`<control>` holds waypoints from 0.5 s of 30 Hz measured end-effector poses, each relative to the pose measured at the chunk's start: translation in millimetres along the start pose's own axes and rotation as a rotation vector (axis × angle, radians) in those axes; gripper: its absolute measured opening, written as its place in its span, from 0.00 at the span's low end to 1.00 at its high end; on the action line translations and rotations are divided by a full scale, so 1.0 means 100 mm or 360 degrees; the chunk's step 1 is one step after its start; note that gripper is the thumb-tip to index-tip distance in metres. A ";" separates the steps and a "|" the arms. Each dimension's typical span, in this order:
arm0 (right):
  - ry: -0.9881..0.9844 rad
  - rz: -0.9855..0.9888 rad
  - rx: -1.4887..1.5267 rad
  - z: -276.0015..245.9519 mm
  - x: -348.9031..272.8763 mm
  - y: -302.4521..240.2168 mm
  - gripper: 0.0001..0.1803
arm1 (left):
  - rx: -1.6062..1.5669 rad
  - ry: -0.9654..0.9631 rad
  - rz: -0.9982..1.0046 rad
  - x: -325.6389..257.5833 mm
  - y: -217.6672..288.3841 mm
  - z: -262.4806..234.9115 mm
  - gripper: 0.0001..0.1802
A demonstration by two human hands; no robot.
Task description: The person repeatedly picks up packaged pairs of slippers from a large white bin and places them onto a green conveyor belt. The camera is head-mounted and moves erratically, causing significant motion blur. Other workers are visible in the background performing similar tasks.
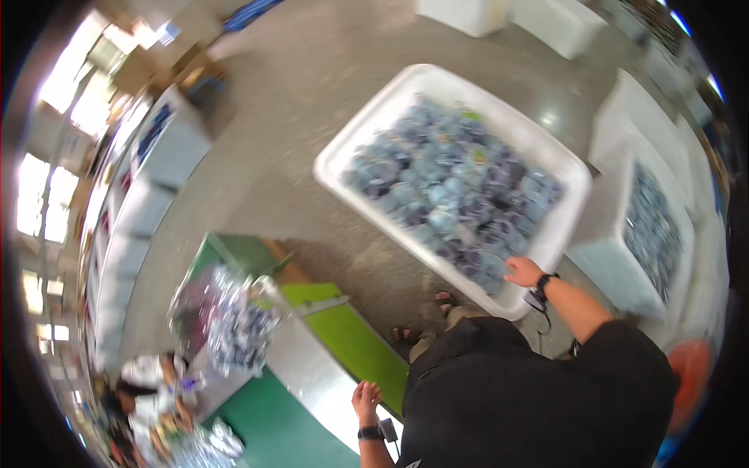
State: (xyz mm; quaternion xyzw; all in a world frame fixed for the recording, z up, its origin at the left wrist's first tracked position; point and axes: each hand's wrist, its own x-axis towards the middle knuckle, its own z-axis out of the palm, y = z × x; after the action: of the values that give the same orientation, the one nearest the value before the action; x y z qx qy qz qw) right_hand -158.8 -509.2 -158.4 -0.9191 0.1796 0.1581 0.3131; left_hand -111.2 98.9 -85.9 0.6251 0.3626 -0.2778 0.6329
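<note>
"Where does the light come from?"

"From the left, where big windows (47, 195) glow blown-out white. The room itself is fairly bright."

"Any glare?"

"A pale spot on the smooth grey concrete floor (281, 125), hard shine on the silver metal tabletop (304, 366), sparkle across the crumpled clear plastic bags (238, 320). The floor darkens between that tabletop and the white rectangular plastic tub (425, 72)."

"Is it sharp?"

"Hardly: the small pale-blue and purple pieces (445, 195) in the tub smear."

"And the edges?"

"Stretched. The white bins (129, 257) at left curve, and black fills the corners."
</note>
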 end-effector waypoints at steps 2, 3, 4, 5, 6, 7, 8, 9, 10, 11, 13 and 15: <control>0.0022 0.0000 0.0096 0.20 0.00 -0.05 0.22 | 0.0004 0.0011 0.0044 0.00 -0.04 -0.11 0.24; -0.0022 0.0024 0.0109 0.26 0.01 -0.04 0.23 | -0.0007 0.0001 0.0068 0.00 -0.05 -0.18 0.25; 0.0005 -0.0035 0.0077 0.32 0.03 -0.02 0.23 | -0.0021 -0.0006 0.0091 0.01 -0.05 -0.25 0.26; -0.0062 -0.0017 0.0085 0.35 0.06 0.02 0.22 | -0.0059 0.0045 0.0110 0.02 -0.07 -0.31 0.26; -0.0075 -0.0031 0.0063 0.39 0.10 0.06 0.22 | -0.0098 0.0073 0.0145 0.04 -0.08 -0.38 0.25; -0.0128 -0.0016 0.0026 0.41 0.15 0.09 0.23 | -0.0049 0.0127 0.0151 0.06 -0.08 -0.47 0.26; -0.0138 0.0002 0.0072 0.42 0.18 0.11 0.23 | -0.0073 0.0181 0.0155 0.09 -0.08 -0.57 0.26; -0.0249 0.0147 0.0039 0.44 0.26 0.09 0.23 | -0.0091 0.0216 0.0177 0.12 -0.09 -0.69 0.26; -0.0378 0.0362 0.0392 0.41 0.30 0.07 0.21 | -0.0101 0.0243 0.0193 0.16 -0.09 -0.81 0.27; -0.0359 0.0384 0.0359 0.43 0.35 0.00 0.19 | -0.0088 0.0298 0.0217 0.19 -0.11 -0.94 0.27; -0.0444 0.0463 0.0526 0.38 0.46 -0.21 0.18 | -0.0086 0.0378 0.0294 0.25 -0.13 -1.22 0.28; -0.0508 0.0531 0.0503 0.37 0.58 -0.51 0.18 | -0.0031 0.0479 0.0355 0.30 -0.18 -1.55 0.27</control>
State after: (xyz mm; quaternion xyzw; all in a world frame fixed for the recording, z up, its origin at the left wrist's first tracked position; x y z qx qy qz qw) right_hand -91.8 -461.8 -183.4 -0.7801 0.2992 0.3203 0.4465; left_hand -125.5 254.4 -113.8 0.6897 0.3843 -0.1057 0.6045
